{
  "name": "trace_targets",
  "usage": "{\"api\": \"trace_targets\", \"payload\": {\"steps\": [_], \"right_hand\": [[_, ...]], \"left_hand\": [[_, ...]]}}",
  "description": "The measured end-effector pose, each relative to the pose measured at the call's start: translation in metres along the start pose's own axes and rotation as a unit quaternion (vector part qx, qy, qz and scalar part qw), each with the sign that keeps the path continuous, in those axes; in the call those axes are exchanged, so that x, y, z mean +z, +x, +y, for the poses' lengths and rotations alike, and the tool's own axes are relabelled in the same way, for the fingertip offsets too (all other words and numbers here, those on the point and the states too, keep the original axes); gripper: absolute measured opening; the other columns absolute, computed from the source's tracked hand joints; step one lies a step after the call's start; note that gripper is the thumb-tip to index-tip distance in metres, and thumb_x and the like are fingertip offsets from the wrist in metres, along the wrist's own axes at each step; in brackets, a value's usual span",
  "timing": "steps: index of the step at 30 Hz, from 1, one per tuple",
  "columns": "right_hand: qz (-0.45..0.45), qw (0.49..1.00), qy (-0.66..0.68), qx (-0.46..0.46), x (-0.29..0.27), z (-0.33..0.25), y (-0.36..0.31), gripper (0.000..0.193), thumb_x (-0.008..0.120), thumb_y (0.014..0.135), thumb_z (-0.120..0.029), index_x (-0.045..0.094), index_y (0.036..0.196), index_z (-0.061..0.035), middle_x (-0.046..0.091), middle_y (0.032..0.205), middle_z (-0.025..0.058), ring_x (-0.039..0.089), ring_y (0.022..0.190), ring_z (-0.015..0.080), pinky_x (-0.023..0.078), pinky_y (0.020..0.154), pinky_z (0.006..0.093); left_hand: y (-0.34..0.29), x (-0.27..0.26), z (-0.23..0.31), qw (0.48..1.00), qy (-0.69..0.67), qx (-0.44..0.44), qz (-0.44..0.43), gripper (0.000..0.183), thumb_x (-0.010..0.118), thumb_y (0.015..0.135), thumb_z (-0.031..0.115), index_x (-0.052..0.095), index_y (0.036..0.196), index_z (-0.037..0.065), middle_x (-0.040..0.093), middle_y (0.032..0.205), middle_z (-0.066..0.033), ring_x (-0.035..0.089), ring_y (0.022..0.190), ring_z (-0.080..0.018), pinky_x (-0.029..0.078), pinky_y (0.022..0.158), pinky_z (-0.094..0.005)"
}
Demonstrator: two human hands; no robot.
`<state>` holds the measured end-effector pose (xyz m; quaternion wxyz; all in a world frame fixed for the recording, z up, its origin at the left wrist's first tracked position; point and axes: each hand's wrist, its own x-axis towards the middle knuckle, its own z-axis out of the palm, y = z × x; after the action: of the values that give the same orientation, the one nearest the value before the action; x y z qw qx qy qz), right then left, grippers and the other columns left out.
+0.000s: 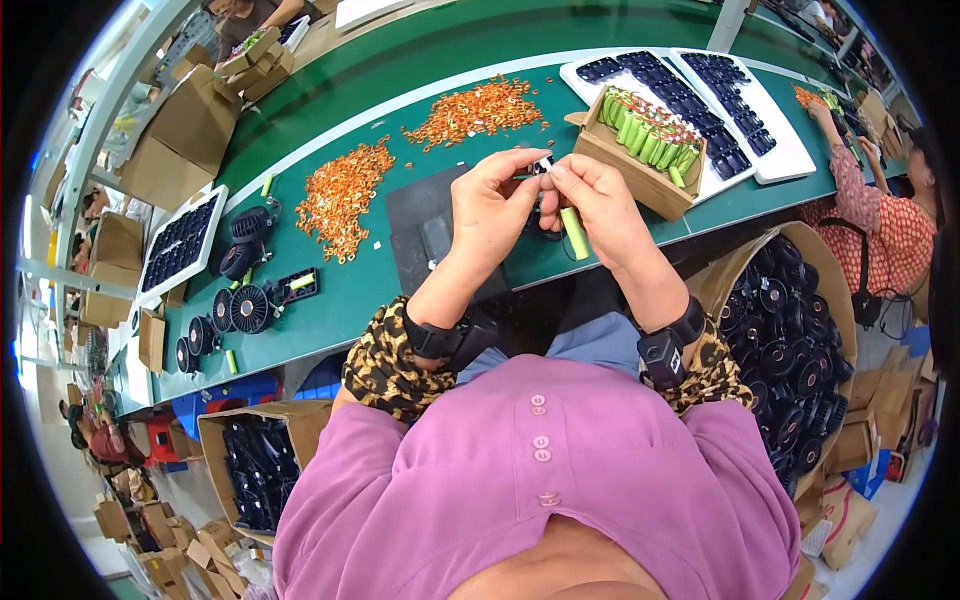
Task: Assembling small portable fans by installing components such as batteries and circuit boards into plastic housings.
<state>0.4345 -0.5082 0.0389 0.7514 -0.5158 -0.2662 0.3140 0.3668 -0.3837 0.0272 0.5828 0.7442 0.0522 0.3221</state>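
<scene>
Above the table's near edge, my left hand [488,205] and my right hand [606,208] meet fingertip to fingertip. Both pinch at a small black-and-white part [542,165], too small to make out fully. A green battery cell [575,234] sticks out below my right hand's curled fingers, its upper end hidden. Behind and beneath the hands, a dark piece, mostly covered, shows near a flat black pad [425,225]. To the right of my right hand stands a cardboard box [640,185] of green battery cells with orange-red tops [650,130].
Two heaps of small orange pieces [345,200] lie on the green table [340,310]. White trays [790,165] hold black parts. Black fans [250,308] sit at the left. Big cartons flank me, the right carton [835,290] full of fans. A co-worker [870,220] works at the right.
</scene>
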Motion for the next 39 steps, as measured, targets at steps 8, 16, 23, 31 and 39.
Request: {"api": "trace_targets", "payload": {"steps": [8,16,23,31,39], "right_hand": [[-0.025,0.993,0.103,0.043,-0.004,0.004,-0.003,0.019,0.048,0.094,-0.017,0.055,0.083,-0.0029,0.054,0.065,0.0031,0.053,0.054,0.0115,0.043,0.049,0.022],[-0.043,0.984,0.16,0.067,-0.002,0.005,0.002,0.018,0.048,0.093,-0.015,0.052,0.082,-0.0033,0.048,0.063,0.0011,0.047,0.052,0.0117,0.039,0.049,0.0238],[0.056,0.998,0.005,-0.019,0.008,0.016,-0.003,0.021,0.046,0.094,-0.012,0.05,0.074,-0.0055,0.046,0.06,0.0004,0.044,0.048,0.0086,0.035,0.044,0.0209],[0.029,0.998,-0.052,-0.038,-0.005,0.01,-0.009,0.021,0.048,0.095,-0.016,0.052,0.078,-0.0039,0.046,0.059,-0.0011,0.042,0.048,0.0057,0.033,0.044,0.0184],[-0.123,0.986,-0.042,-0.1,0.065,-0.027,-0.006,0.013,0.05,0.093,-0.011,0.055,0.086,-0.0012,0.047,0.061,-0.0014,0.041,0.05,0.0037,0.032,0.045,0.0173]], "left_hand": [[-0.001,-0.001,0.006,0.973,0.155,0.166,0.029,0.025,0.064,0.073,-0.004,0.066,0.095,0.006,0.065,0.091,-0.012,0.065,0.082,-0.023,0.054,0.069,-0.0295],[0.003,-0.006,0.002,0.975,0.147,0.165,0.006,0.024,0.063,0.072,-0.004,0.066,0.093,0.006,0.065,0.09,-0.012,0.064,0.084,-0.0265,0.053,0.071,-0.0317],[-0.005,-0.003,0.003,0.952,0.189,0.24,0.025,0.028,0.057,0.07,-0.007,0.062,0.095,0.003,0.064,0.091,-0.0141,0.063,0.084,-0.0314,0.053,0.072,-0.0368],[-0.015,-0.002,0.009,0.934,0.222,0.28,0.002,0.037,0.06,0.069,-0.005,0.058,0.105,0.002,0.06,0.095,-0.0144,0.061,0.083,-0.0308,0.052,0.07,-0.0356],[-0.037,-0.062,0.006,0.878,-0.206,-0.416,-0.113,0.056,0.036,0.092,0.053,0.043,0.12,0.005,0.061,0.075,-0.0156,0.063,0.063,-0.0255,0.053,0.059,-0.0336]]}}
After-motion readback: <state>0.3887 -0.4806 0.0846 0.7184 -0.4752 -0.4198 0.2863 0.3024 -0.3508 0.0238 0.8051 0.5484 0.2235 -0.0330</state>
